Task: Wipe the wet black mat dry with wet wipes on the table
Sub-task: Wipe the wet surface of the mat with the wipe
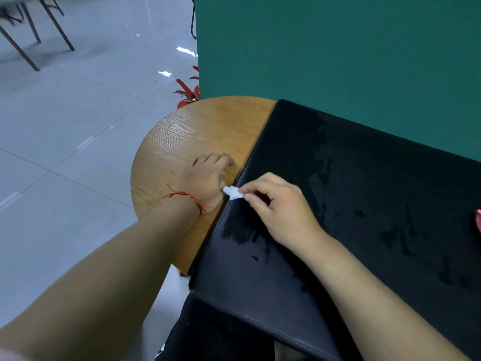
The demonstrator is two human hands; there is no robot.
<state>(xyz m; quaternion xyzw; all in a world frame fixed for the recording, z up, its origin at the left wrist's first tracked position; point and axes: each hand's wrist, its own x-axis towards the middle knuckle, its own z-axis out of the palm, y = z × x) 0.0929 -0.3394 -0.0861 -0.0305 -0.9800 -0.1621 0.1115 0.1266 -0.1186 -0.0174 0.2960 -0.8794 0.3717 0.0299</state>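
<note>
Pinching a small crumpled wet wipe [233, 192] between thumb and forefinger, your right hand [281, 207] lay low over the black mat [364, 178], close to its left edge, with the other fingers curled under. The wipe was a white wad that poked out of your fingertips to the left, right at the mat's left border. Its longer side ran roughly left to right, pointing at your left hand [205, 178].

That left hand rested on the bare wood of the round table [187, 136], just beside the mat's edge and almost touching the wipe. Its knuckles were up and its fingers bent down toward the wood. You could not tell from this view whether they gripped anything or only pressed on the table. A red string bracelet [186, 195] circled that wrist.

The mat covered the right part of the table. Its left edge ran on a diagonal from the far right down to the near left, and its near corner hung past the table's rim above your lap. From that edge it stretched away to the right and out of view, so its full length was not visible. Dark wet streaks showed on it just below your right hand, further back along the middle, and toward the right.

A green panel [338, 53] stood behind the mat's far edge. Red fire extinguishers [188, 96] sat on the grey tiled floor [78, 126] beyond the table. A sliver of something pink [478, 221] showed at the right edge, too cut off to identify.
</note>
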